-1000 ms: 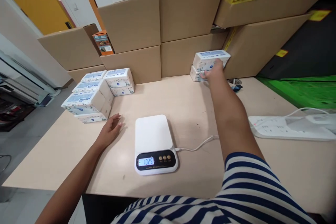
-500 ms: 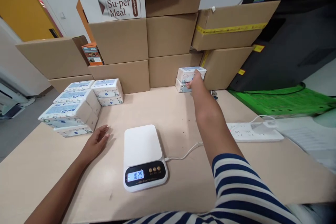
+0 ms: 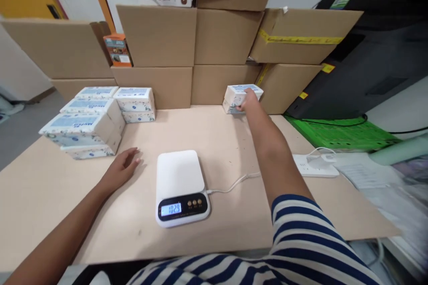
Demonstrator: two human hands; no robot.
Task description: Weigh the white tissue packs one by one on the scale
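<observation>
Far across the table, my right hand [image 3: 249, 100] grips the upper tissue pack [image 3: 236, 96] of a stack of two. The lower tissue pack [image 3: 230, 108] stands under it, partly hidden by my hand. My left hand [image 3: 123, 168] rests on the tabletop with its fingers loosely apart, holding nothing. Just behind that hand are several stacked white tissue packs [image 3: 82, 125] with blue print. Between my arms lies a white kitchen scale [image 3: 180, 173], its platform bare and its lit display showing the digits 1029.
Cardboard boxes [image 3: 157, 38] form a wall along the table's back edge. From the scale a white cable [image 3: 234, 183] runs right, passing under my right arm. A power strip [image 3: 314, 167] lies at the right, near a green crate [image 3: 337, 133] and a dark case [image 3: 374, 62].
The camera view has shifted and tilted slightly. My right hand stays at the upper pack, with no clear lift. My left hand remains in place on the table.
</observation>
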